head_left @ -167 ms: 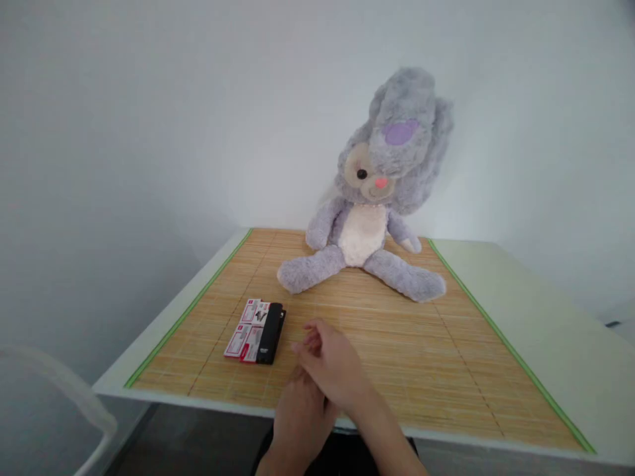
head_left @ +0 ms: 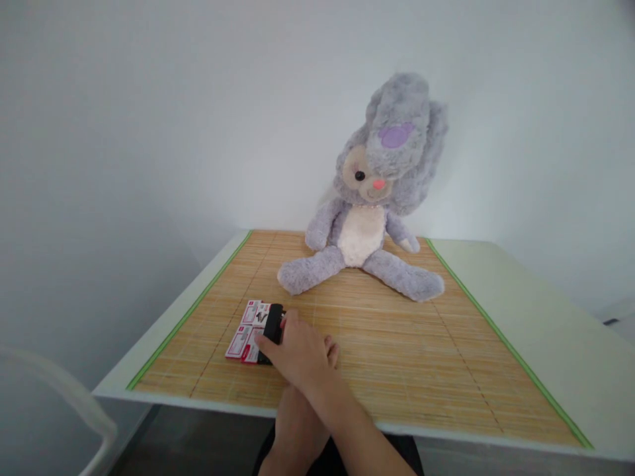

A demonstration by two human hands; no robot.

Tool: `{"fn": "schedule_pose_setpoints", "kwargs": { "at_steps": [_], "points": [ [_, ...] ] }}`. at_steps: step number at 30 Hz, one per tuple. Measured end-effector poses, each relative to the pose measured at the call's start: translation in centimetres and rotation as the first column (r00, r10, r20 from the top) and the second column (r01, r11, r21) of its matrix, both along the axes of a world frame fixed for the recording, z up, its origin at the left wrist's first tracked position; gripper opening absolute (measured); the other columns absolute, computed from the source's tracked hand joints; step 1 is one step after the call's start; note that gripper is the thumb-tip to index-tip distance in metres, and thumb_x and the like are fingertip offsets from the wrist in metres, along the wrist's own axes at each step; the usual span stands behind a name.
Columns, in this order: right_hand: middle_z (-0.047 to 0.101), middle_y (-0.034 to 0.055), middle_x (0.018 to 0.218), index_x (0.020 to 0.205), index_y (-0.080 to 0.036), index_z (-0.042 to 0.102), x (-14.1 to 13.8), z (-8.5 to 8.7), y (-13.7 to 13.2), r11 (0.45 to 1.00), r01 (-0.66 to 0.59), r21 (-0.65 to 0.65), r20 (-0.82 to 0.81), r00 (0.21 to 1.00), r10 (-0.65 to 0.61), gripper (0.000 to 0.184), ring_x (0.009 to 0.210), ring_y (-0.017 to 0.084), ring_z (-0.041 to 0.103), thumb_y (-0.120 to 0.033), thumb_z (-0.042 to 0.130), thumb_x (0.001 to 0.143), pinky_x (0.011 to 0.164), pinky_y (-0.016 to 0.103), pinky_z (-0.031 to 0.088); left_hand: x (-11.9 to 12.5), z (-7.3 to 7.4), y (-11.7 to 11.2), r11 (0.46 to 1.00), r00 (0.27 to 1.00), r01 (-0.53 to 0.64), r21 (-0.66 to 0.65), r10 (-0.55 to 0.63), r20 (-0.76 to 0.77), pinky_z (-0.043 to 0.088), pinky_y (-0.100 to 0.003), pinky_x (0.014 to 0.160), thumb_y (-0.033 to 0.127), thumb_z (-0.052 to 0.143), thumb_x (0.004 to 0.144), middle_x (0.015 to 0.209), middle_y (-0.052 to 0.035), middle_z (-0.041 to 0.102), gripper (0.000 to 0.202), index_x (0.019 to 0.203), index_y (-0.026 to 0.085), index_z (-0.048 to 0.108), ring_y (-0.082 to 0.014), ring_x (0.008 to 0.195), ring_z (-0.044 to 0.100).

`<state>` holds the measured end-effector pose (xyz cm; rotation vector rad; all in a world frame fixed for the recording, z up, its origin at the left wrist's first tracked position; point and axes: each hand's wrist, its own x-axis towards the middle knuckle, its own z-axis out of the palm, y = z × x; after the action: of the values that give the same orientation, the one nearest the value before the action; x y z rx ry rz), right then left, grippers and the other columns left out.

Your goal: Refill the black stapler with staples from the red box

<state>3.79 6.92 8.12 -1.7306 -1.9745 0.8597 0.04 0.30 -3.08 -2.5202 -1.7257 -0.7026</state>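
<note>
My right hand (head_left: 302,350) crosses over my left and reaches the black stapler (head_left: 271,325). Its thumb lies out over the stapler's left side and the box edge, while the other fingers are at the far right side; the hand is open, covering part of the stapler. Against the stapler's left side sit several small red and white boxes (head_left: 244,332), laid in a flat block. My left hand (head_left: 333,352) lies beneath the right wrist, mostly hidden; the few fingers that show are loosely bent and apart, with nothing visible in them.
A big grey-purple plush rabbit (head_left: 364,238) sits at the back of the bamboo mat (head_left: 397,350), legs spread. The mat has green edging and lies on a white table (head_left: 536,317) against a wall. A pale curved bar (head_left: 64,383) stands at lower left.
My right hand has moved left from above my left hand onto the stapler. My left hand's fingers now show to the right of the right wrist. The stapler and boxes stay in place.
</note>
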Motion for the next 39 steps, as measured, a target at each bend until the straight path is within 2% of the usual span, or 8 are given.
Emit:
{"fn": "schedule_pose_setpoints", "kwargs": {
  "at_steps": [5, 8, 11, 14, 18, 23, 30, 39],
  "points": [
    [0.075, 0.0163, 0.11, 0.125, -0.019, 0.058, -1.0, -0.8, 1.4, 0.999, -0.044, 0.025, 0.096, 0.995, 0.041, 0.062, 0.1, 0.035, 0.073, -0.07, 0.052, 0.091, 0.084, 0.047, 0.053, -0.1, -0.3, 0.2, 0.998, 0.991, 0.065, 0.005, -0.064, -0.113, 0.045, -0.05, 0.122, 0.01, 0.042, 0.094, 0.167, 0.0012, 0.035, 0.073, 0.163, 0.034, 0.03, -0.0244, 0.153, 0.038],
    [0.075, 0.0137, 0.108, 0.123, -0.021, 0.061, 0.3, -0.7, 1.8, 0.996, -0.074, 0.055, 0.16, 0.985, 0.064, 0.051, 0.098, 0.033, 0.072, -0.061, 0.052, 0.093, 0.08, 0.043, 0.053, 0.0, 1.3, -0.3, 0.997, 0.997, 0.016, -0.076, -0.022, -0.075, 0.054, -0.047, 0.111, 0.012, 0.047, 0.092, 0.16, -0.0067, 0.047, 0.069, 0.159, 0.026, 0.04, -0.0285, 0.145, 0.05],
    [0.075, 0.0097, 0.111, 0.118, -0.024, 0.064, 2.6, 0.1, 2.5, 0.989, -0.103, 0.103, 0.181, 0.98, 0.083, 0.04, 0.1, 0.03, 0.071, -0.053, 0.057, 0.092, 0.079, 0.037, 0.05, 0.0, 3.4, -0.7, 0.983, 0.999, 0.021, -0.18, -0.014, 0.04, 0.06, -0.04, 0.103, 0.018, 0.05, 0.095, 0.138, -0.0063, 0.068, 0.045, 0.137, 0.027, 0.064, -0.0259, 0.128, 0.066],
    [0.077, 0.005, 0.102, 0.106, -0.025, 0.07, 5.9, 1.1, 3.3, 0.982, -0.145, 0.123, 0.207, 0.971, 0.118, 0.031, 0.09, 0.025, 0.07, -0.05, 0.063, 0.089, 0.072, 0.031, 0.045, -0.1, 4.5, -0.8, 0.987, 0.99, 0.086, -0.137, -0.069, 0.124, 0.054, -0.041, 0.114, 0.018, 0.047, 0.099, 0.137, -0.0013, 0.069, 0.039, 0.131, 0.029, 0.066, -0.0208, 0.129, 0.064],
    [0.075, 0.0025, 0.088, 0.093, -0.023, 0.072, 10.4, 2.2, 3.8, 0.97, -0.196, 0.145, 0.252, 0.955, 0.155, 0.021, 0.079, 0.02, 0.067, -0.043, 0.067, 0.088, 0.063, 0.028, 0.036, -0.1, 4.0, -0.7, 0.99, 0.976, 0.138, -0.031, -0.131, 0.171, 0.048, -0.043, 0.121, 0.017, 0.047, 0.1, 0.144, -0.0006, 0.064, 0.043, 0.139, 0.029, 0.06, -0.0188, 0.135, 0.06],
    [0.075, 0.0015, 0.089, 0.091, -0.022, 0.073, 14.6, 2.9, 3.7, 0.952, -0.265, 0.155, 0.296, 0.931, 0.212, 0.017, 0.08, 0.019, 0.066, -0.038, 0.07, 0.087, 0.065, 0.027, 0.035, -0.2, 3.7, -0.8, 0.996, 0.946, 0.076, -0.044, -0.058, 0.319, 0.056, -0.038, 0.111, 0.02, 0.045, 0.102, 0.134, -0.0049, 0.067, 0.033, 0.126, 0.027, 0.067, -0.0195, 0.127, 0.063],
    [0.077, 0.0018, 0.1, 0.1, -0.025, 0.075, 17.9, 3.1, 3.3, 0.926, -0.342, 0.158, 0.314, 0.907, 0.281, 0.016, 0.095, 0.022, 0.068, -0.031, 0.074, 0.085, 0.08, 0.03, 0.043, 0.6, 5.5, -0.2, 0.995, 0.975, -0.081, -0.054, 0.091, 0.203, 0.045, -0.057, 0.118, 0.031, 0.05, 0.101, 0.158, -0.0041, 0.048, 0.052, 0.153, 0.032, 0.046, -0.029, 0.147, 0.043],
    [0.076, 0.0014, 0.101, 0.102, -0.024, 0.073, 18.9, 2.9, 3.3, 0.912, -0.378, 0.161, 0.317, 0.895, 0.315, 0.015, 0.092, 0.021, 0.068, -0.031, 0.073, 0.088, 0.079, 0.029, 0.044, 2.2, 4.3, 0.7, 0.998, 0.998, -0.064, -0.011, 0.064, 0.018, 0.03, -0.067, 0.124, 0.035, 0.051, 0.1, 0.164, -0.0041, 0.041, 0.059, 0.158, 0.033, 0.04, -0.0322, 0.152, 0.036]
  ]
}}
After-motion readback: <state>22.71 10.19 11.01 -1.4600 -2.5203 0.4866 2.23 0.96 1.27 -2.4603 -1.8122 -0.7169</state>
